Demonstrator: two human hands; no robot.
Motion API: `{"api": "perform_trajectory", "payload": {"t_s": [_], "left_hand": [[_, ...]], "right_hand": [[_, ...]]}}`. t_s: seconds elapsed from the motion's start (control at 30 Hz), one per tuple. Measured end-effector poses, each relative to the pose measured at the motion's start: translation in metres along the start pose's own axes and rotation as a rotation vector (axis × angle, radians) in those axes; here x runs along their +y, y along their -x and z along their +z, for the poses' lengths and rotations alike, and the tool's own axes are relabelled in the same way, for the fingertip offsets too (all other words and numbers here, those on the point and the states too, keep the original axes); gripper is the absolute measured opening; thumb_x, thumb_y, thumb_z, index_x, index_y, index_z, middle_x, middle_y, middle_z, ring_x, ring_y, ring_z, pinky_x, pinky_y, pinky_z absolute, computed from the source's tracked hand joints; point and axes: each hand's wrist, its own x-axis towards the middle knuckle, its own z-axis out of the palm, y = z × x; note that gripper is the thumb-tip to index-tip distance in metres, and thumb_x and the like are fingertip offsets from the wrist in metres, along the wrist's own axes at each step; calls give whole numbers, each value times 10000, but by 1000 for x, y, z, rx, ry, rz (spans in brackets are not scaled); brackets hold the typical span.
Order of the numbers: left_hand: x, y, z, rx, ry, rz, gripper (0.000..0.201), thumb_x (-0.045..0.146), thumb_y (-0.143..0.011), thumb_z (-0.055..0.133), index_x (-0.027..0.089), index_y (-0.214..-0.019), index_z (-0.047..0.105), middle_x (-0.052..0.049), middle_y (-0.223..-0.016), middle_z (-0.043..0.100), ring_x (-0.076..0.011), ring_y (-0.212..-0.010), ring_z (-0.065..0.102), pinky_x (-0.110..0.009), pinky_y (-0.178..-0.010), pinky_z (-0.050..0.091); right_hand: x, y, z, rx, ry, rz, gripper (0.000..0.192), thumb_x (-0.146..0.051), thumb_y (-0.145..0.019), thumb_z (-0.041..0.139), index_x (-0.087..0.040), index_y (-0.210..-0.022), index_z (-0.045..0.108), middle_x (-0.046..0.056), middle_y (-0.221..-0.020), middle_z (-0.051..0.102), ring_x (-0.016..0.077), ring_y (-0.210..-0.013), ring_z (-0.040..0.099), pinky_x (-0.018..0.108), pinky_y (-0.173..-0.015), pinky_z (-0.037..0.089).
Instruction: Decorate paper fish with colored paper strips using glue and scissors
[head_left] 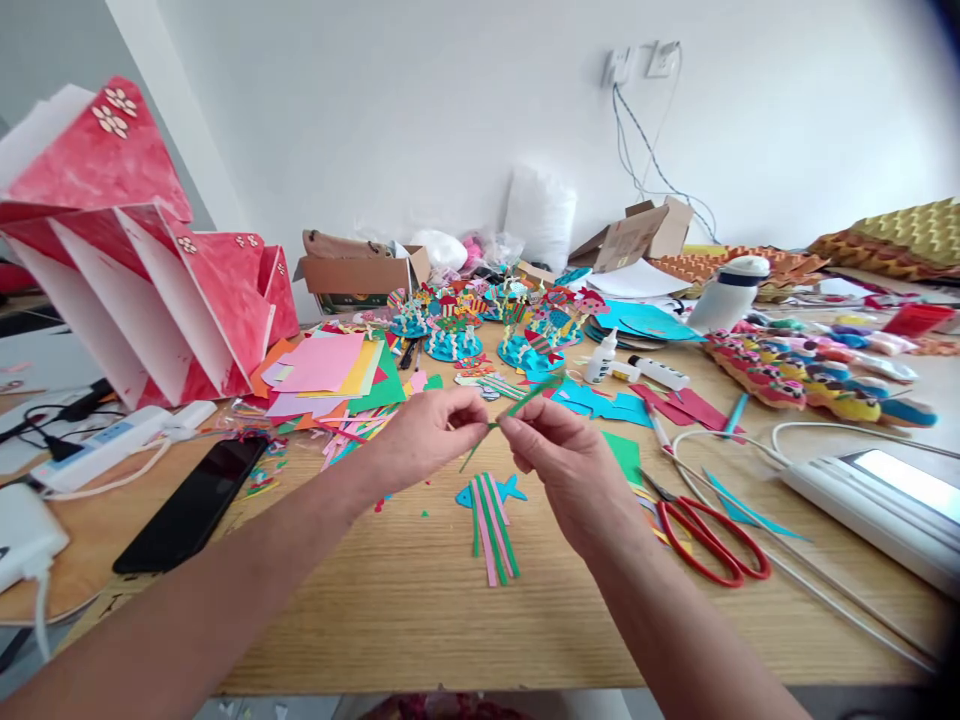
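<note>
While both hands pinch it above the middle of the bench (420,620), the green strip (525,398) is thin, narrow and slanted up to the right. The left hand (426,432) closes thumb and fingers on its lower part; the right hand (564,462) nips it just beside. Below them a blue paper fish (489,492) already lies under pink and green strips (493,528), while finished fish pieces (480,320) crowd the far edge. Scissors (705,535) lie near the right edge.

Bare desk (420,620) lies open in front; red scissors (709,535) and white cable (810,585) block the right, black phone (195,505) the left, paper strips (491,520) the middle.
</note>
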Motion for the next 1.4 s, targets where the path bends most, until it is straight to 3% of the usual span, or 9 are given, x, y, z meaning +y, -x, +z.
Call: {"api": "perform_trajectory", "payload": {"t_s": [0.1,0.2,0.33,0.47,0.67,1.13,1.3,1.4], "left_hand": [[8,-7,18,-40,78,64,100,208,-741,468,148,-669,504,48,-604,423,-70,-569,383,-187,-519,302],[14,-12,28,-125,159,98,136,255,-765,466,149,-697,516,39,-628,440,-76,-588,398,-194,-535,316],[15,-15,34,-178,330,40,154,300,-749,508,152,-794,515,24,-691,469,-85,-634,424,-201,-574,348],[11,-15,47,-266,500,-71,185,253,-676,583,156,-810,502,42,-646,443,-74,-603,421,-185,-551,342],[4,-15,61,-220,519,-95,112,238,-683,559,137,-667,513,36,-601,475,-65,-552,423,-180,-509,321],[-9,-25,56,-228,416,-258,177,287,-646,588,117,-603,564,40,-496,492,-51,-459,430,-171,-451,317],[-13,-26,60,-203,437,-223,143,256,-643,575,127,-613,522,55,-509,469,-47,-457,420,-173,-463,332],[-18,-27,60,-222,425,-219,141,262,-651,565,131,-637,517,52,-536,476,-52,-477,436,-180,-484,348]], "right_hand": [[-1,5,-18,40,-27,29,194,-340,-680,616,-182,-639,513,-71,-529,414,54,-474,336,194,-451,254],[-6,13,-38,59,22,36,176,-336,-696,600,-186,-670,512,-45,-602,503,73,-527,407,205,-496,300],[-12,24,-54,-83,221,166,170,-321,-705,562,-176,-633,510,-16,-618,555,91,-560,438,218,-530,320],[-4,33,-55,-236,293,272,157,-310,-710,523,-169,-644,506,-32,-586,492,91,-561,422,219,-537,322],[9,41,-49,-280,304,313,137,-281,-692,504,-172,-614,474,-32,-584,476,98,-571,434,223,-549,335],[23,51,-54,-258,293,321,137,-237,-710,507,-175,-596,464,-38,-558,488,86,-534,415,216,-522,312],[37,56,-54,-128,136,259,103,-229,-688,555,-191,-701,460,-60,-586,459,85,-542,427,214,-527,330],[42,60,-53,-49,31,218,194,-255,-684,581,-208,-821,452,-70,-599,470,89,-555,447,212,-535,345]]}}
